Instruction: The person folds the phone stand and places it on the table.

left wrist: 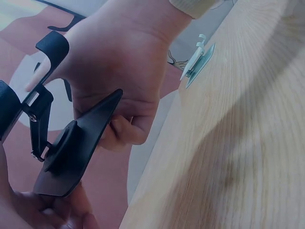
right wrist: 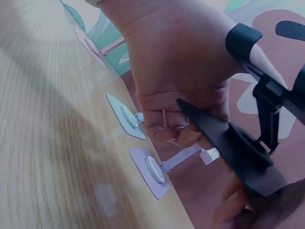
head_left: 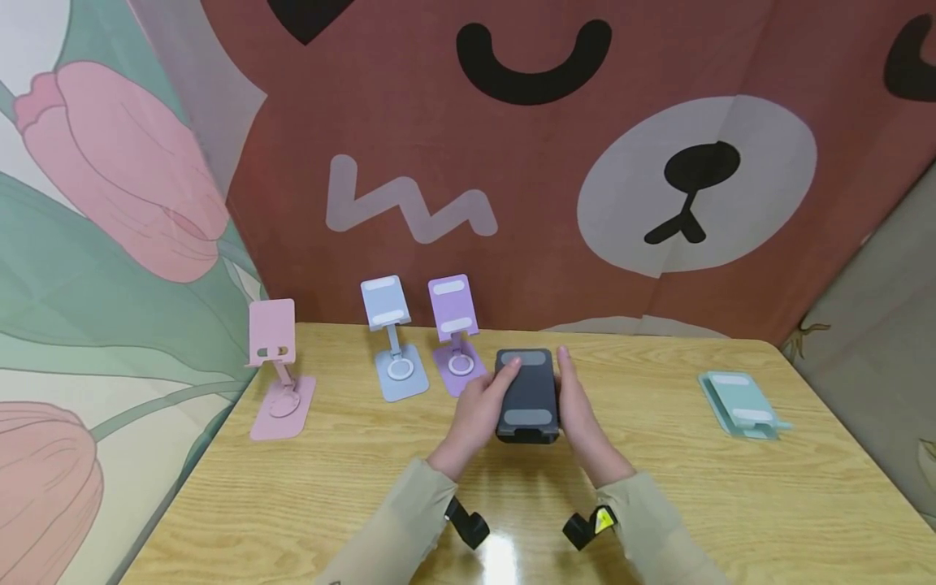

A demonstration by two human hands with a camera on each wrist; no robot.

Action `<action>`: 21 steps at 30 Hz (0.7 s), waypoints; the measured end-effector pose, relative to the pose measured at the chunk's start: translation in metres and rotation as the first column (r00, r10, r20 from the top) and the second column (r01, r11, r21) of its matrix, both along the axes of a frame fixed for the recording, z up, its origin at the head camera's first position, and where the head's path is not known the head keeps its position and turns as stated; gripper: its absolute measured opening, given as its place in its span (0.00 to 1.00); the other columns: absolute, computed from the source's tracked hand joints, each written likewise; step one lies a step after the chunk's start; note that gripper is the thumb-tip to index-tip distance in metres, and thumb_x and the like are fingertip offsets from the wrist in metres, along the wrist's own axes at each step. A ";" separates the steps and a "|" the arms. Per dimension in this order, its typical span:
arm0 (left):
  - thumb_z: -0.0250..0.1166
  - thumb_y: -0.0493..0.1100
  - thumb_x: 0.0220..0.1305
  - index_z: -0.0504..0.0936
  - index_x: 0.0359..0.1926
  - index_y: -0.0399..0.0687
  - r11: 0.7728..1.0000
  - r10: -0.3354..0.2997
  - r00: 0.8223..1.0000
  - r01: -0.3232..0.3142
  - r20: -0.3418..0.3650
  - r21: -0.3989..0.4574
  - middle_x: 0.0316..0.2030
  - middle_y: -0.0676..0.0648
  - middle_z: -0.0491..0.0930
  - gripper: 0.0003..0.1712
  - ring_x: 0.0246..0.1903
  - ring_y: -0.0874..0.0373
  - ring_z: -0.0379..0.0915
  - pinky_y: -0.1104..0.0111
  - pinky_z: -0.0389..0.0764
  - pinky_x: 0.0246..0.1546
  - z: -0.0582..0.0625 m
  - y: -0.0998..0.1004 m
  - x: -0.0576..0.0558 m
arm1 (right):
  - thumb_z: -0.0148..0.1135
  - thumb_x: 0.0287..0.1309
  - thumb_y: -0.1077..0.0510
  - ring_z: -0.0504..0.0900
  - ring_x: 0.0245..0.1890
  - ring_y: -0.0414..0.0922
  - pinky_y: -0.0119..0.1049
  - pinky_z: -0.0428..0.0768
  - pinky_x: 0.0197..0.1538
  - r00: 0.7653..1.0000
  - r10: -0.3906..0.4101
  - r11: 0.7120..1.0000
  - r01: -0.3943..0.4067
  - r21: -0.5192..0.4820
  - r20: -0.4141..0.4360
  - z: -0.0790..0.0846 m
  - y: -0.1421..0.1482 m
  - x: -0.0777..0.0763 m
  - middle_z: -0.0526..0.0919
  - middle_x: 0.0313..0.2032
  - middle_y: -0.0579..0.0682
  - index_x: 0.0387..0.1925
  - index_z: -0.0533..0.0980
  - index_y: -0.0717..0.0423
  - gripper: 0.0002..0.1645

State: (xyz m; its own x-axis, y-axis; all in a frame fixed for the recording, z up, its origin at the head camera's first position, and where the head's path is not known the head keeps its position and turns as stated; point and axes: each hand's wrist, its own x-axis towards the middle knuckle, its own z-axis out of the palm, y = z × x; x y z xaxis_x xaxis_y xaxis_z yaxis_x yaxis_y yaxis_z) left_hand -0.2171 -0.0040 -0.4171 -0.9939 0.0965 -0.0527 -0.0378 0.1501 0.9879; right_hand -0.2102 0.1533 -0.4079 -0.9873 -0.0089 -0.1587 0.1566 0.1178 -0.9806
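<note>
Right now both hands hold a black folding stand (head_left: 528, 396) just above the middle of the bench (head_left: 241, 496), well clear of the near edge. The left hand (head_left: 475, 413) grips its left side, thumb laid on the front plate, and the right hand (head_left: 585, 424) holds the right side, thumb pointing up along the edge. From the wrist views I can see the fingers of each hand curled against the stand's base, with a round disc and a hinged arm rising from it.

Three more stands stand opened up behind and to the left: a pink stand (head_left: 270, 331) farthest left, then a blue stand (head_left: 387, 303), then a purple stand (head_left: 455, 305) close by the left hand. Well off to the right, a teal stand (head_left: 740, 398) lies folded down. A brown cloth (head_left: 409, 106) with a bear's face hangs behind the far edge.
</note>
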 end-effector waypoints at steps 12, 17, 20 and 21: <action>0.54 0.77 0.65 0.84 0.49 0.41 1.000 0.026 1.000 -0.026 -0.003 -0.005 0.36 0.46 0.83 0.43 0.36 0.54 0.77 0.61 0.78 0.41 -0.002 0.000 -0.001 | 0.35 0.71 0.23 0.75 0.53 0.53 0.42 0.72 0.54 0.996 0.068 0.993 -0.062 0.102 -0.056 0.003 -0.003 0.001 0.76 0.56 0.61 0.69 0.68 0.60 0.50; 0.54 0.78 0.65 0.83 0.49 0.42 0.999 0.032 0.999 -0.032 -0.003 0.000 0.36 0.46 0.83 0.43 0.35 0.55 0.78 0.63 0.78 0.39 0.000 0.001 -0.001 | 0.45 0.71 0.26 0.78 0.47 0.51 0.40 0.76 0.49 0.995 0.074 0.995 -0.069 0.075 -0.059 0.000 -0.006 0.001 0.78 0.51 0.60 0.69 0.66 0.60 0.47; 0.54 0.77 0.65 0.83 0.48 0.42 1.000 0.031 0.999 -0.031 -0.015 0.001 0.35 0.47 0.83 0.43 0.34 0.55 0.78 0.63 0.79 0.37 0.000 0.001 0.000 | 0.48 0.71 0.28 0.79 0.46 0.50 0.39 0.76 0.48 0.995 0.068 0.996 -0.064 0.055 -0.074 -0.003 -0.007 0.000 0.79 0.50 0.60 0.68 0.67 0.59 0.44; 0.54 0.77 0.65 0.83 0.48 0.42 1.000 0.030 0.999 -0.030 -0.020 0.001 0.34 0.47 0.83 0.42 0.33 0.55 0.78 0.63 0.79 0.37 0.000 0.001 0.000 | 0.49 0.71 0.28 0.79 0.45 0.50 0.39 0.76 0.48 0.995 0.065 0.997 -0.061 0.050 -0.081 -0.003 -0.007 0.000 0.79 0.49 0.60 0.68 0.67 0.59 0.44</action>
State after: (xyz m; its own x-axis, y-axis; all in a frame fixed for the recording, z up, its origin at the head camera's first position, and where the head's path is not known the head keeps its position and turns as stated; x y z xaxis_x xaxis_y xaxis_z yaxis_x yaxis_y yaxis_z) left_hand -0.2169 -0.0034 -0.4174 -0.9972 0.0665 -0.0328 -0.0226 0.1487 0.9886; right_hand -0.2098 0.1463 -0.4111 -0.9948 -0.0657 -0.0780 0.0658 0.1717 -0.9830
